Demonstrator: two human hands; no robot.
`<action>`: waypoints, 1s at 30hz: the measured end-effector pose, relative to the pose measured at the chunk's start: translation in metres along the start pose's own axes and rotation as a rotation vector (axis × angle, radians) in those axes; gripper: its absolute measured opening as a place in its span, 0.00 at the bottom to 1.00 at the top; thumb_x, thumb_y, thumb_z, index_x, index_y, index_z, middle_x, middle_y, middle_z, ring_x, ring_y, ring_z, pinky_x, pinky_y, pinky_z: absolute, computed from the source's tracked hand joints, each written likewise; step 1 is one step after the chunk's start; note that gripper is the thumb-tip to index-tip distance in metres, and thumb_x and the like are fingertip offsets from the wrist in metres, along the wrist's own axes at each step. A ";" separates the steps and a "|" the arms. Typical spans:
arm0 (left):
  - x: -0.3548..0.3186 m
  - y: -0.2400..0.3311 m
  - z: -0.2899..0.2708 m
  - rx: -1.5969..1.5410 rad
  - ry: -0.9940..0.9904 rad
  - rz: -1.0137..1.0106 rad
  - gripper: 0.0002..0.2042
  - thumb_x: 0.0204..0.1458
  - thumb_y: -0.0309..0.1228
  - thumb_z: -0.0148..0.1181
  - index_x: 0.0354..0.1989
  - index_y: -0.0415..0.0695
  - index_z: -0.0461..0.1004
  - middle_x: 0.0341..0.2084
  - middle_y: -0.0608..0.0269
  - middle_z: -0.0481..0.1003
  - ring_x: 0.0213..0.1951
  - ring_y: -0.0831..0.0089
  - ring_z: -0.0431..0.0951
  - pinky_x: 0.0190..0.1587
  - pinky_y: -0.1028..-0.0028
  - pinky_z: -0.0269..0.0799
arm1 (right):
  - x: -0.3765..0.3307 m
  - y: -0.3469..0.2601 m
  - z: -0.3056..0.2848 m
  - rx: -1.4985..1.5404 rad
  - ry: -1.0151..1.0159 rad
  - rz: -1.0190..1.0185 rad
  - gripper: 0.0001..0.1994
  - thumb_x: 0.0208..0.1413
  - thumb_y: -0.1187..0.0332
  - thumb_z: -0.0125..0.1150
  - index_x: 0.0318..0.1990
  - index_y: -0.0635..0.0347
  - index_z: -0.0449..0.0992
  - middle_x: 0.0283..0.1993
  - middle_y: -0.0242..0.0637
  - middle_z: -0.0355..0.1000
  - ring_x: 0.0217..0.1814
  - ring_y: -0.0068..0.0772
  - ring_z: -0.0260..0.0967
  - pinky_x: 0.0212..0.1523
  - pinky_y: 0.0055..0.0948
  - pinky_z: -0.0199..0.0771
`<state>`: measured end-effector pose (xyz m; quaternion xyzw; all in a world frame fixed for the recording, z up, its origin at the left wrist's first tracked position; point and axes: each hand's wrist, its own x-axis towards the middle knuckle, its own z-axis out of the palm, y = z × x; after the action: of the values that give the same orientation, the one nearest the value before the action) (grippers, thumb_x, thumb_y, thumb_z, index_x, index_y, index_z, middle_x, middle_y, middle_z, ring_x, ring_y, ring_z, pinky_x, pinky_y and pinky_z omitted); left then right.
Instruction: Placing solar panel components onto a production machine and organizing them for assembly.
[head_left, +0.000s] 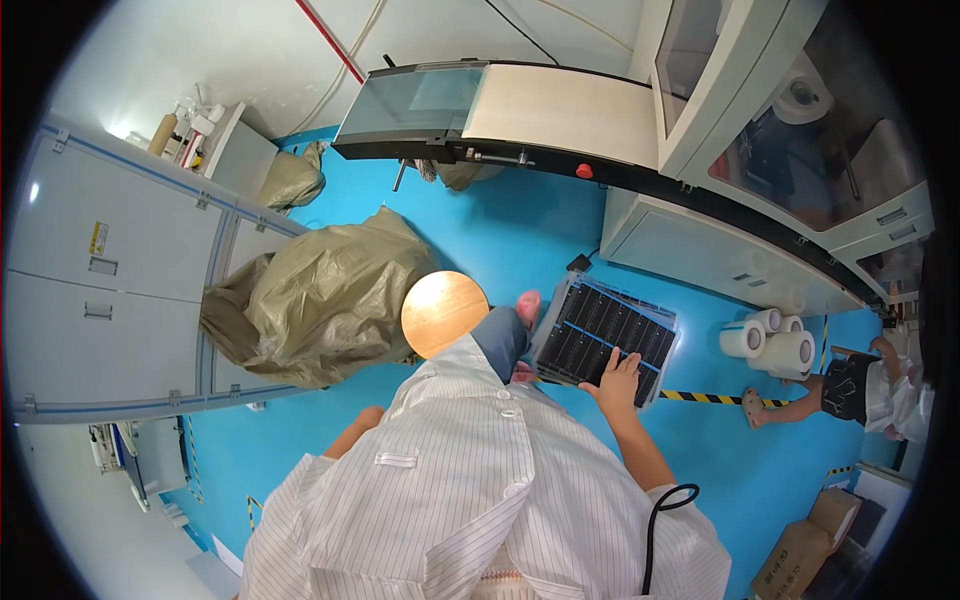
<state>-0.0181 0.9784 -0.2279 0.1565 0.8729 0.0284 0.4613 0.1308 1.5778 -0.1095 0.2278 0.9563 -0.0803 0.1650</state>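
Observation:
My right hand [618, 380] lies with its fingers spread on the near right part of a stack of flat dark panels [600, 312]. The top panel has rows of black rectangles split by blue lines, and clear edges of sheets show around it. The fingers grip nothing. On the left, only bare skin of my left hand or wrist [368, 418] shows beside the striped white coat [450, 470]; its fingers are hidden. A round wooden stool top [445, 314] is close to my knee, left of the panels.
A large olive sack [340, 290] bulges left of the stool, against white cabinets [120, 260]. Ahead stands a long machine with a pale belt [560, 110] and a red button [585, 171]. White rolls [770, 341] and another person's leg [785, 405] are at right.

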 end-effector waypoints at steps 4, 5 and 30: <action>0.036 0.034 -0.078 0.008 0.066 0.038 0.19 0.45 0.46 0.58 0.37 0.44 0.79 0.38 0.47 0.77 0.43 0.49 0.76 0.44 0.57 0.71 | 0.003 0.000 0.006 0.030 0.051 0.004 0.60 0.34 0.41 0.70 0.65 0.77 0.45 0.62 0.79 0.48 0.69 0.73 0.41 0.62 0.54 0.55; 0.026 0.030 -0.103 0.028 0.072 0.048 0.18 0.45 0.45 0.58 0.37 0.44 0.79 0.38 0.47 0.77 0.43 0.50 0.76 0.45 0.58 0.71 | -0.002 0.001 0.005 0.036 0.016 0.046 0.61 0.34 0.40 0.70 0.66 0.77 0.44 0.62 0.79 0.47 0.69 0.73 0.40 0.62 0.54 0.55; 0.362 0.293 -0.382 0.427 -0.133 1.055 0.15 0.46 0.30 0.54 0.43 0.40 0.72 0.37 0.47 0.73 0.44 0.54 0.74 0.44 0.57 0.71 | 0.076 -0.077 -0.024 0.416 -0.199 0.823 0.71 0.24 0.30 0.67 0.65 0.81 0.38 0.70 0.69 0.32 0.73 0.66 0.31 0.71 0.46 0.40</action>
<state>-0.4471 1.4015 -0.2409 0.6621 0.6321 0.0678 0.3968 0.0244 1.5460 -0.1078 0.6074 0.7296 -0.2195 0.2247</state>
